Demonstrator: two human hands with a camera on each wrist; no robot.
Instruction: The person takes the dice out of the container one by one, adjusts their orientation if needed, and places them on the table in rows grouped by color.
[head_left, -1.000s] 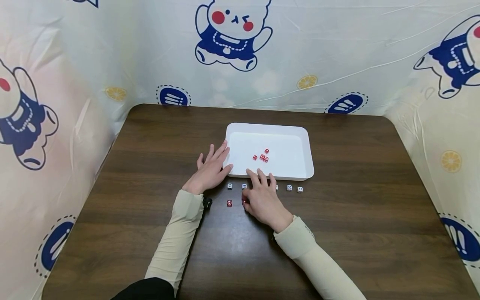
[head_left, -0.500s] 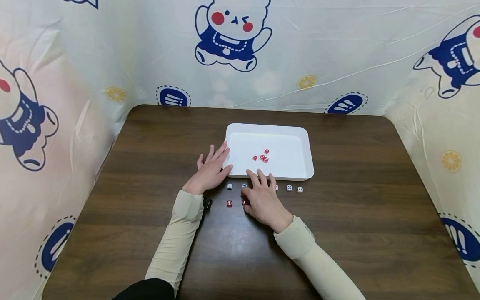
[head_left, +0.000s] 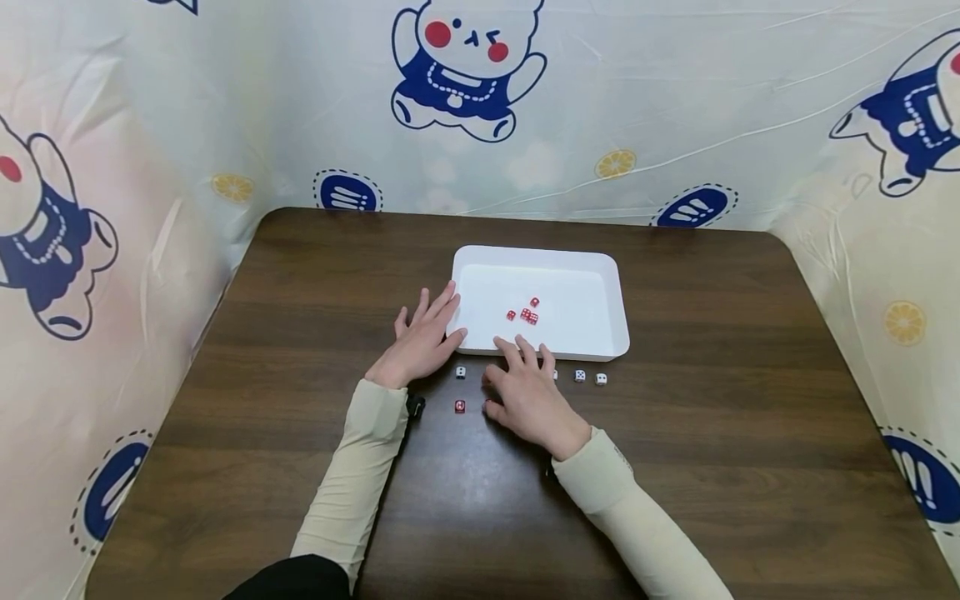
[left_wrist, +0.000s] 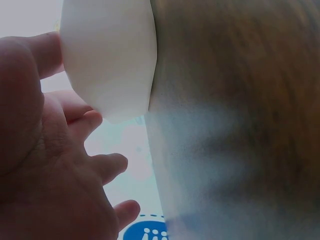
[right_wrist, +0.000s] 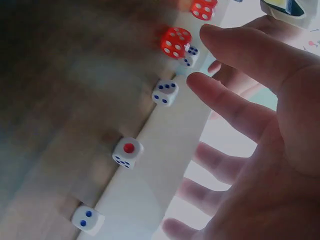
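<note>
My right hand [head_left: 529,402] grasps nothing: thumb and forefinger stand apart beside a small, plastic-looking red cubic die with white pips [right_wrist: 176,42], which sits on the dark brown wood-grained table [head_left: 712,375], near a row of small white cubic dice [right_wrist: 127,152]. My left hand [head_left: 416,346], fingers extended, touches the left end of the shallow white rectangular tray [head_left: 585,283]. I'd judge the red die light, stiff and slightly slick, unlikely to break; two opposite side faces should suit a gentle pinch
</note>
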